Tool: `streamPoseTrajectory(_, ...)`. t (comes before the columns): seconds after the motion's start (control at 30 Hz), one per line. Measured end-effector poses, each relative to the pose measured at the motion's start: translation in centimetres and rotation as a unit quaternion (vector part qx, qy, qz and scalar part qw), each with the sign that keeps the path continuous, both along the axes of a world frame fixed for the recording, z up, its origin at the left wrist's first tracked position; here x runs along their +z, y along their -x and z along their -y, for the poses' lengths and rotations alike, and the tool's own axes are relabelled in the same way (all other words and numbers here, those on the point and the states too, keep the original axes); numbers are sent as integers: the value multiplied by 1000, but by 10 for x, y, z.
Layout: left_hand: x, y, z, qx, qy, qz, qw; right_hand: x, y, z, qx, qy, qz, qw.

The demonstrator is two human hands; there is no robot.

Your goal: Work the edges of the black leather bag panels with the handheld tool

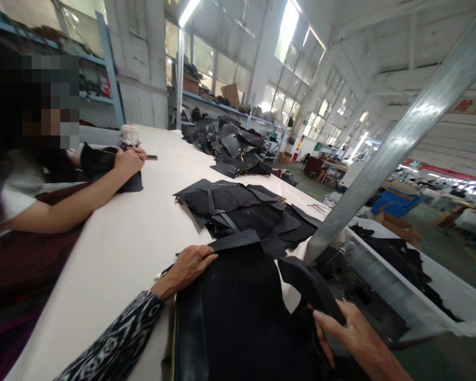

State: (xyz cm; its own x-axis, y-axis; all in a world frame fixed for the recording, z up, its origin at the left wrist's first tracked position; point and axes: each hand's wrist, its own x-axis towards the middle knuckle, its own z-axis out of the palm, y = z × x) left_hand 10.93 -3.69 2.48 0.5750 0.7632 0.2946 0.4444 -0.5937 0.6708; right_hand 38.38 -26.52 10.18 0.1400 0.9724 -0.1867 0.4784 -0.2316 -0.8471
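A large black leather-like bag (238, 317), with a gold zip along its left side, is directly in front of me at the table's near end. My left hand (190, 269) grips its upper left edge, fingers pressed together over the top. At the lower right, my right hand (353, 329) is closed around the bag's curved black handle (313, 280); some of its fingers are lost in shadow. White shows through the opening under the handle. Just beyond the bag lies a pile of flat black pieces (246, 203) with straps and gold metal parts.
A co-worker's hands (130, 161) hold a black piece at the left side of the white table (122, 238). More black pieces (238, 140) are heaped at the far end. A slanted metal post (381, 153) and a white bin (404, 291) of black material stand to my right.
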Motion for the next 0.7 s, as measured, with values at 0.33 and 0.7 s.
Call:
streamPoseTrajectory(0.33,-1,8,-2,-76,259,102,957,7,40,-35,47,6,-16,999)
streamPoseTrajectory(0.7,4,7,10,-127,438,184,870,6,41,-89,-3,-5,8,1000)
